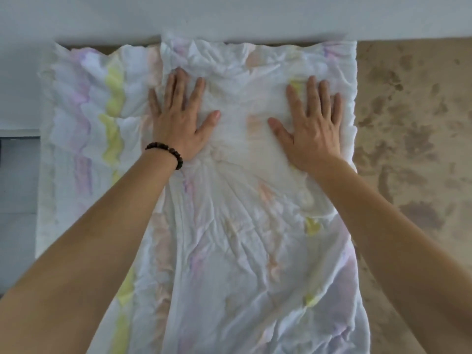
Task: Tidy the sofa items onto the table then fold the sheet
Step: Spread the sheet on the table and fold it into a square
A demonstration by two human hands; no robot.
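Observation:
A white sheet (242,226) with pale pink, purple and yellow stripes lies spread over the beige sofa seat (408,123). It is folded over itself, with a crumpled upper layer in the middle and a single layer showing on the left. My left hand (178,118), a dark bead bracelet on its wrist, lies flat on the upper layer with fingers spread. My right hand (314,123) presses flat on the same layer further right, fingers straight. Neither hand grips the cloth.
A pale wall (229,16) runs along the far edge of the sofa. Bare mottled beige upholstery lies to the right of the sheet. A grey floor or panel (18,175) shows at the left edge.

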